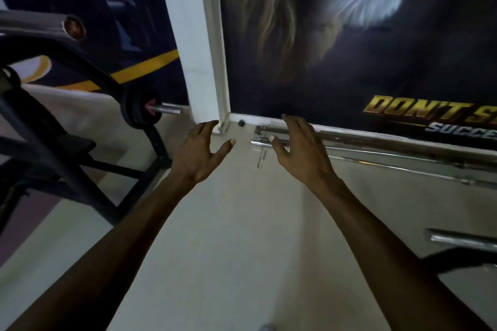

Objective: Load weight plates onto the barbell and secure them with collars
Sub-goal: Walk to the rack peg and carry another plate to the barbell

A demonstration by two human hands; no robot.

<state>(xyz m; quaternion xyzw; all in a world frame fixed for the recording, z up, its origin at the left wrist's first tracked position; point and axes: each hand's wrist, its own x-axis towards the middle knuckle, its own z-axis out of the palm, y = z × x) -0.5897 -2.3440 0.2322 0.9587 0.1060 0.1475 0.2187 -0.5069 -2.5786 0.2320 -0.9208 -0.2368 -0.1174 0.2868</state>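
Both my arms reach forward over a pale floor. My left hand (201, 152) is open, fingers spread, and holds nothing. My right hand (301, 149) is open too, hovering just above the near ends of several chrome bars (376, 146) that lie on the floor along the wall. A small metal clip (261, 157) lies on the floor between my hands. To the left, a black weight plate (135, 113) sits on a barbell sleeve (167, 109) resting in a dark rack; the chrome sleeve end sticks out bare past the plate.
A dark bench and rack frame (61, 142) fills the left side. A large poster (349, 35) with a white frame covers the wall ahead. Another chrome bar (462, 239) and a black curved cable lie at the right on the floor.
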